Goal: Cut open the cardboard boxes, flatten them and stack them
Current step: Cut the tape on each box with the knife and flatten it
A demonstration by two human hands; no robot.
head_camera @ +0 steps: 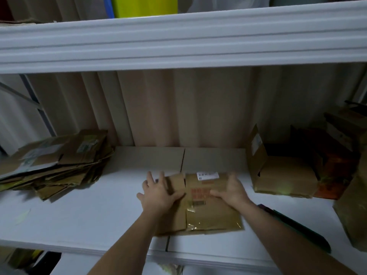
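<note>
Cardboard box [206, 203], already collapsed, lying flat mid-shelf [95, 211] between both hands. Left hand [158, 192] spread palm-down over its left flap, fingers straight, pressing rather than gripping, probably to crease the fold. Right hand [231, 190] resting on the right part, fingers loosely bent, grip closed on nothing, steadying the panel. Stack of flattened boxes [57, 165] waiting well to the left. Uncut boxes [282, 169] crowded at right. Dark cutter-like tool [297, 225] parked beside the right forearm, within reach.
</note>
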